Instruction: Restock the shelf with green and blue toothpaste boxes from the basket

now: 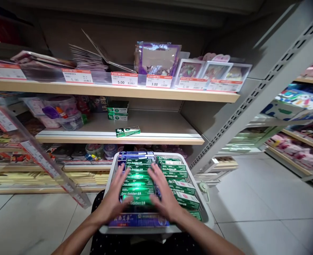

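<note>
A white basket [208,216] rests over my lap, filled with green "Doc.Golden" boxes [137,184] that look like toothpaste cartons. My left hand [115,196] is spread along the left side of the middle row of cartons. On that row's right side is my right hand [163,194], its fingers also apart. Both hands are slightly blurred, and whether the fingertips press the cartons I cannot tell. Another column of green cartons [174,174] lies on the basket's right. A blue-purple box [137,220] lies across the near end.
On the shelf [161,124] ahead, a small stack of green cartons [118,110] stands behind a single carton [128,131] near the edge. Plastic tubs [63,111] sit to the left. Above runs a shelf edge [135,90] with price tags. A slotted metal upright [252,85] slants at right.
</note>
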A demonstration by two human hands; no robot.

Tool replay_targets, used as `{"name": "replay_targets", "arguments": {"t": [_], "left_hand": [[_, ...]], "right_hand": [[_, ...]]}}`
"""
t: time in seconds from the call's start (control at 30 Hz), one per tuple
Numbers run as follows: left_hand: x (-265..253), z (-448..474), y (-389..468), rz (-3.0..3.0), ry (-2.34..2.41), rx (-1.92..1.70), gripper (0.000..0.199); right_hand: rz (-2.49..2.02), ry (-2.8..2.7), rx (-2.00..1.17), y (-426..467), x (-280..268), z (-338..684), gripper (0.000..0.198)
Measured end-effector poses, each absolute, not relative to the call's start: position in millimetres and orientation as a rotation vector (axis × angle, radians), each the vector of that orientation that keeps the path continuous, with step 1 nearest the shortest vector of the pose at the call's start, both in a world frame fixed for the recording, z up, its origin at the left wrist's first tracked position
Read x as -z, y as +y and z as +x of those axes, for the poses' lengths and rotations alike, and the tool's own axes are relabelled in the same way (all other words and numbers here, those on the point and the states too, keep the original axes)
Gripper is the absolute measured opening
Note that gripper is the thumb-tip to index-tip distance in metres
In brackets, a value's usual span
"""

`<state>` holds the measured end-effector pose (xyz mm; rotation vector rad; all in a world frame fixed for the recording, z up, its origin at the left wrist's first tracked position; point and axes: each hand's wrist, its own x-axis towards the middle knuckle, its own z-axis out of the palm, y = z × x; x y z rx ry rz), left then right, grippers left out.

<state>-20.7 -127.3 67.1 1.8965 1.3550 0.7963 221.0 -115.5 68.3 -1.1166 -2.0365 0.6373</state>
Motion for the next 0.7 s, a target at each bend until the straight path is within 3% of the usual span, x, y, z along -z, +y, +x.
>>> {"name": "replay_targets", "arguments": {"t": [0.13, 0.27, 0.33, 0.43, 0.6, 0.7], "left_hand": [[-87, -42, -123, 2.253, 1.296, -0.561, 0.076], [-118, -69, -46, 2.213, 1.559, -0.948, 0.066], [-132, -80, 5, 2.205, 1.676, -1.126, 0.072], [-145, -87, 61, 2.206, 1.694, -1.058, 0.071], [-150, -72, 39, 2.079, 1.521, -1.008, 0.046], [-143, -51, -8, 2.022, 1.418, -0.644, 0.045]], "right_hand": [[-0.959, -2.378, -0.501, -107, -99, 224, 0.075], [-0.907, -2.266, -0.326, 1, -142, 193, 0.056], [-0.915, -2.264, -0.259, 68, -157, 168, 0.062], [-1.044, -2.378, -0.366, 130, -161, 142, 0.057], [-0.995, -2.324, -0.409, 78, -153, 169, 0.043], [-1.196, -2.335, -0.551, 17, -145, 194, 0.049]]}}
